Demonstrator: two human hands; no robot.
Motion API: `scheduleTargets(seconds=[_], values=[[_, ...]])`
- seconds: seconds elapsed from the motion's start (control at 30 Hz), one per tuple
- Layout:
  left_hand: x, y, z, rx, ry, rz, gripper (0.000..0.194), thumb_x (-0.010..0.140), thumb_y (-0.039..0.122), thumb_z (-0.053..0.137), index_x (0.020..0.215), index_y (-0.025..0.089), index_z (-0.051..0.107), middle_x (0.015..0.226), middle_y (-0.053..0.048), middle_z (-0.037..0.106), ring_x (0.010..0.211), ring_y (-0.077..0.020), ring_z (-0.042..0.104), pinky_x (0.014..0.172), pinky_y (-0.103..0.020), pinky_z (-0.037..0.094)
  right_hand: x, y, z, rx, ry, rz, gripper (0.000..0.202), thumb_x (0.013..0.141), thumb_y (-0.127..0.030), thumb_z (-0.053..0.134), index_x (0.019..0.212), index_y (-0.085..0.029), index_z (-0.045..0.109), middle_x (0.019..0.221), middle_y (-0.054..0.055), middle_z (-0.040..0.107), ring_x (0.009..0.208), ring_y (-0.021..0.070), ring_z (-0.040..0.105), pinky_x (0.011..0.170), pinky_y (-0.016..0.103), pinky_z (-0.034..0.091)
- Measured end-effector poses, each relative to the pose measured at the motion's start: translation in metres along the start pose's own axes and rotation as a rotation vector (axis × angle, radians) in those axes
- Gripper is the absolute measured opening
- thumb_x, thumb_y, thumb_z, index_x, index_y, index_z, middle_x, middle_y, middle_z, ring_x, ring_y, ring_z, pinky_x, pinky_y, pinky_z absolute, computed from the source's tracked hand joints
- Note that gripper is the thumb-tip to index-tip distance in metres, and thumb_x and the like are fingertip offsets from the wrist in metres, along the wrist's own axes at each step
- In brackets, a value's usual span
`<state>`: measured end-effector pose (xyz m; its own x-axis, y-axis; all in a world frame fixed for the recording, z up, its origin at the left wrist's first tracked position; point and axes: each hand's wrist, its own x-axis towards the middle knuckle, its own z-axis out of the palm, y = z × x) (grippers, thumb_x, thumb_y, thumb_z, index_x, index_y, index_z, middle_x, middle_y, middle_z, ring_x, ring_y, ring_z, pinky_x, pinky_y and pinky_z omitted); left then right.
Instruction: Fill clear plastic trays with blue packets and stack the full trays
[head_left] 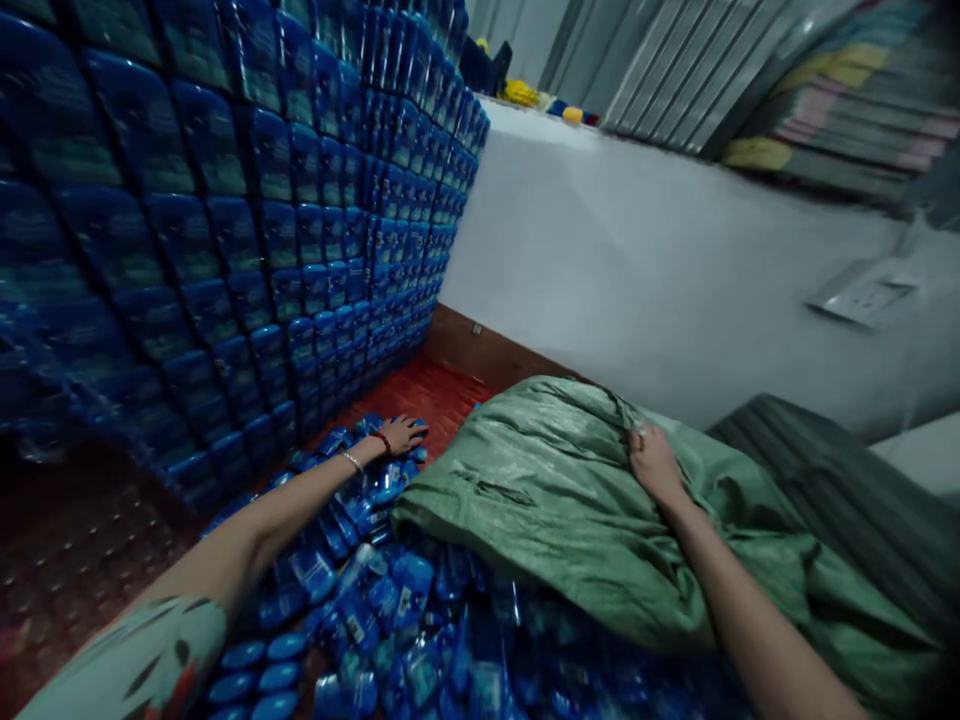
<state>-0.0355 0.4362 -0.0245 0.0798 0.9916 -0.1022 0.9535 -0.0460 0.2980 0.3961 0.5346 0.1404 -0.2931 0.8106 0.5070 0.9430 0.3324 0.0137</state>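
My left hand (pixel 405 434) reaches over the far edge of a heap of loose blue packages (pixel 360 600), its fingers stretched out and resting on or just above them. A red bracelet and a silver one circle that wrist. My right hand (pixel 652 462) has its fingers closed on the upper edge of a large green woven sack (pixel 555 500). The sack lies across the right part of the heap, its mouth facing the packages. What is inside the sack is hidden.
Stacked blue packages (pixel 225 220) form a tall wall on the left. A white wall (pixel 585 250) with a socket (pixel 866 298) stands ahead. Red floor (pixel 431 395) shows between them. A dark grey folded item (pixel 840 490) lies right; stacked bundles (pixel 862 110) sit on the ledge above.
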Motion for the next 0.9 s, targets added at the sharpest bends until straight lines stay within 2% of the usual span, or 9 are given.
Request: scheduleTargets(seconds=[0.07,0.17,0.23,0.33,0.5,0.63,0.77,0.83,0.9], values=[[-0.025,-0.003,-0.004,0.016,-0.033,0.038,0.042,0.090,0.038,0.032,0.130,0.034,0.045,0.137,-0.004,0.045,0.125,-0.0294,0.033,0.096,-0.049,0.033,-0.001,-0.013,-0.010,-0.077,-0.125,0.034,0.032,0.088,-0.026,0.025,0.090,-0.017,0.055,0.083,0.010,0.055,0.078,0.0217,0.053,0.072,0.035,0.043],[-0.064,-0.005,-0.014,0.038,-0.050,0.070,0.039,0.090,0.039,0.032,0.124,0.034,0.052,0.127,-0.002,0.055,0.128,-0.0330,0.027,0.095,-0.052,0.033,-0.008,-0.039,-0.029,-0.144,-0.269,0.074,0.036,0.089,-0.026,0.025,0.105,-0.013,0.054,0.101,0.016,0.056,0.091,0.0260,0.054,0.076,0.038,0.043],[-0.087,-0.003,-0.019,0.043,-0.051,0.084,0.037,0.090,0.042,0.034,0.118,0.033,0.056,0.119,-0.003,0.061,0.128,-0.0343,0.026,0.096,-0.053,0.031,-0.014,-0.055,-0.039,-0.141,-0.329,0.094,0.042,0.091,-0.029,0.023,0.120,-0.010,0.047,0.112,0.020,0.053,0.101,0.0295,0.053,0.080,0.041,0.043],[-0.114,0.002,-0.023,0.033,-0.053,0.092,0.035,0.089,0.041,0.036,0.114,0.032,0.058,0.113,-0.004,0.063,0.126,-0.0333,0.031,0.097,-0.052,0.028,-0.023,-0.071,-0.047,-0.080,-0.403,0.081,0.052,0.090,-0.031,0.027,0.136,-0.006,0.028,0.124,0.024,0.047,0.114,0.0308,0.047,0.090,0.042,0.039],[-0.151,0.007,-0.021,-0.025,-0.066,0.110,0.038,0.093,0.037,0.027,0.116,0.027,0.056,0.107,-0.005,0.066,0.116,-0.0233,0.046,0.102,-0.045,0.023,-0.032,-0.083,-0.046,0.023,-0.538,0.017,0.068,0.090,-0.039,0.031,0.141,0.001,0.011,0.141,0.027,0.030,0.132,0.0299,0.029,0.103,0.040,0.029],[-0.179,0.007,-0.024,-0.083,-0.088,0.142,0.036,0.092,0.036,0.033,0.121,0.027,0.052,0.120,-0.002,0.061,0.115,-0.0184,0.049,0.107,-0.042,0.017,-0.039,-0.099,-0.049,-0.029,-0.608,0.017,0.075,0.085,-0.038,0.042,0.142,-0.001,0.009,0.142,0.029,0.026,0.131,0.0348,0.029,0.101,0.047,0.030],[-0.194,0.004,-0.038,-0.138,-0.073,0.108,0.045,0.084,0.036,0.048,0.127,0.025,0.048,0.129,-0.003,0.054,0.117,-0.0206,0.050,0.103,-0.034,0.029,-0.050,-0.117,-0.057,-0.070,-0.631,0.019,0.069,0.085,-0.031,0.041,0.143,-0.007,0.011,0.144,0.027,0.022,0.132,0.0365,0.027,0.097,0.055,0.033],[-0.189,0.005,-0.046,-0.167,-0.023,0.068,0.046,0.088,0.035,0.041,0.131,0.021,0.045,0.129,-0.006,0.054,0.116,-0.0203,0.052,0.099,-0.030,0.035,-0.058,-0.122,-0.061,-0.058,-0.617,0.005,0.067,0.087,-0.031,0.037,0.143,-0.009,0.010,0.145,0.027,0.020,0.132,0.0376,0.025,0.093,0.061,0.034],[-0.177,0.010,-0.053,-0.191,0.047,0.033,0.046,0.093,0.034,0.027,0.135,0.017,0.040,0.135,-0.008,0.049,0.121,-0.0198,0.047,0.100,-0.029,0.034,-0.067,-0.126,-0.064,-0.055,-0.585,-0.003,0.065,0.088,-0.032,0.032,0.144,-0.010,0.007,0.147,0.026,0.016,0.133,0.0387,0.021,0.090,0.066,0.034]])
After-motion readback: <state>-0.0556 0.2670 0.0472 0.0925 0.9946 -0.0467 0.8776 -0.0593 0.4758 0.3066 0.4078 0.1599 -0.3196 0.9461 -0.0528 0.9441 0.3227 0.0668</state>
